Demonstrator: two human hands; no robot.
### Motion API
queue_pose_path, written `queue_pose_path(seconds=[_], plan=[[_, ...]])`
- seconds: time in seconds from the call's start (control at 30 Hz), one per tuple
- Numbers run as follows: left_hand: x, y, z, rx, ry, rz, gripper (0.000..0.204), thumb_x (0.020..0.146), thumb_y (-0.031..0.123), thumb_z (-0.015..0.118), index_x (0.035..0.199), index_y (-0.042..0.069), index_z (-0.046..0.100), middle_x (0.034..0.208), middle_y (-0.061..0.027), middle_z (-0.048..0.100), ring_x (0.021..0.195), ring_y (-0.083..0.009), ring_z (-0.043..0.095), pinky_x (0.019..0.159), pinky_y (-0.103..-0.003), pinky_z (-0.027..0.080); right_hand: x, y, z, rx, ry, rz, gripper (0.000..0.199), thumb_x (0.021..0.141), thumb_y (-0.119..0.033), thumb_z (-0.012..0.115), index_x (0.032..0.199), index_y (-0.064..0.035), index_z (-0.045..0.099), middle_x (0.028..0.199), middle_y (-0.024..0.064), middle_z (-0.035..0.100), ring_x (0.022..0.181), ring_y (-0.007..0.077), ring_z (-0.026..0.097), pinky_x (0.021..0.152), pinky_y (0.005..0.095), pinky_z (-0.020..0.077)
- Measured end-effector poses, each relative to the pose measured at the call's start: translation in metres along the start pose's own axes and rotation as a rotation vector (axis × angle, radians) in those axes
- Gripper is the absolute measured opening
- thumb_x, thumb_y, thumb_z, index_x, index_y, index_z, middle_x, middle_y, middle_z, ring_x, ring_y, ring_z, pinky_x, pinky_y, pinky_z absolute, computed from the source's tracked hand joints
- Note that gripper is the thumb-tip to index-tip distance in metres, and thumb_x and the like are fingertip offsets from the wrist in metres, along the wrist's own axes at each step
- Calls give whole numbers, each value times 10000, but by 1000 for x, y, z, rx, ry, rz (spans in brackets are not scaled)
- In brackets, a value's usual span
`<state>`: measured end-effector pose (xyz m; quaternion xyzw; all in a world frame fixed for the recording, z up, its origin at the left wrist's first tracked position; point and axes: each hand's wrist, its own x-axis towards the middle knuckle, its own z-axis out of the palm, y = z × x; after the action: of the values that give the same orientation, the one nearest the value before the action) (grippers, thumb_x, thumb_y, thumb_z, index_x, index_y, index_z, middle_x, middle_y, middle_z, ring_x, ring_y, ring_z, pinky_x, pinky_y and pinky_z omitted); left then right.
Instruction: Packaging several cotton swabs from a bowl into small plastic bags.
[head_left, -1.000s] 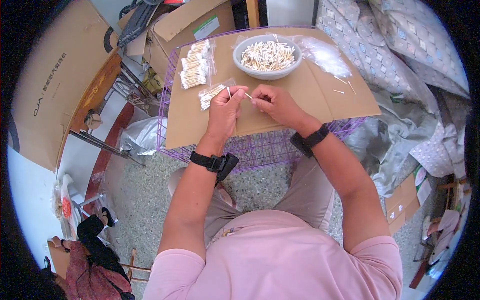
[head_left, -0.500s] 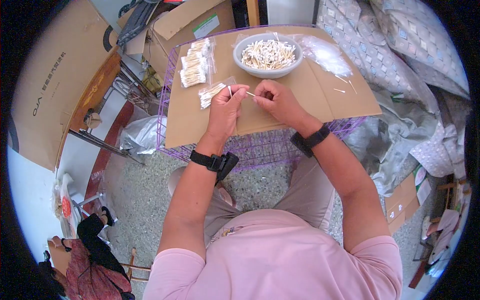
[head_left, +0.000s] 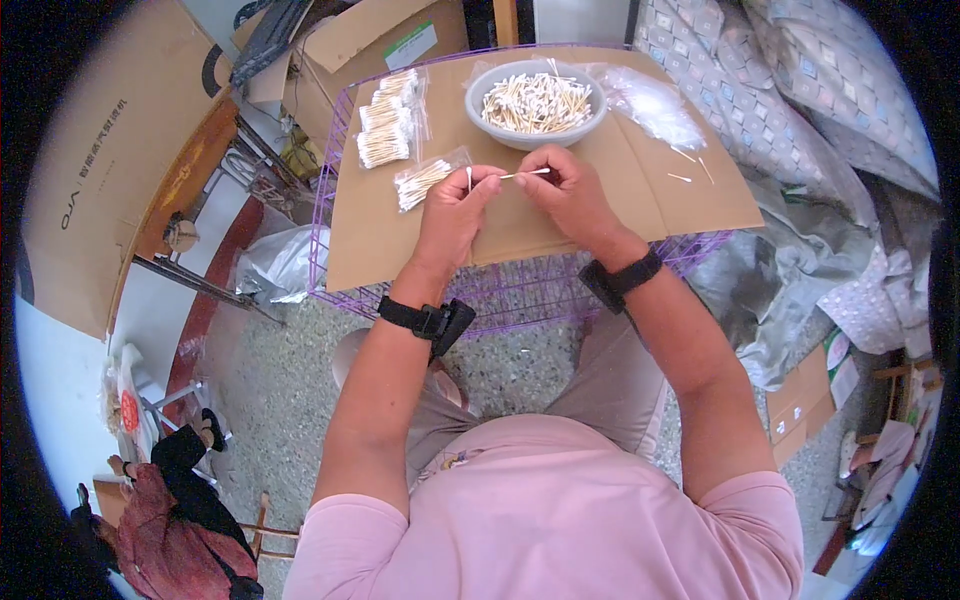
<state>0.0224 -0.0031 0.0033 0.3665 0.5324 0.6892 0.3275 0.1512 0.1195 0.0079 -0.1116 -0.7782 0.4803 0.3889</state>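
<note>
The person wears a plain pink shirt (head_left: 600, 520) with short, loose sleeves (head_left: 752, 500). A small print (head_left: 450, 462) with a bit of yellow is on the left of its front. The trousers (head_left: 628, 385) are pale grey-brown. The left wrist has a black strap (head_left: 402, 316) with a chunky black box (head_left: 455, 326), and the right wrist has a matching black band (head_left: 634, 272).

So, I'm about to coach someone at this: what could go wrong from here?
The swab pinched between the left hand and right hand could slip or snap. A knock to the heaped bowl near the right hand might spill it. Loose swabs on the cardboard could roll off its right edge.
</note>
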Motion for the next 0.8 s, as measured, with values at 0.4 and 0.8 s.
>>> queue_pose_path(seconds=[0.4,0.8], plan=[[1,-3,2,180,-56,60,118,900,184,649,935,73,665,719,82,545,544,4,389,465,-177,298,1,-3,-4,88,-101,43,114,901,-147,611,874,-37,619,786,18,618,701,61,523,620,239,437],[1,-1,0,-28,28,14,140,928,187,609,999,71,641,633,89,481,474,1,332,407,-179,246,1,-5,2,173,-193,137,120,963,-158,502,913,-57,546,760,7,588,632,78,554,564,231,458]])
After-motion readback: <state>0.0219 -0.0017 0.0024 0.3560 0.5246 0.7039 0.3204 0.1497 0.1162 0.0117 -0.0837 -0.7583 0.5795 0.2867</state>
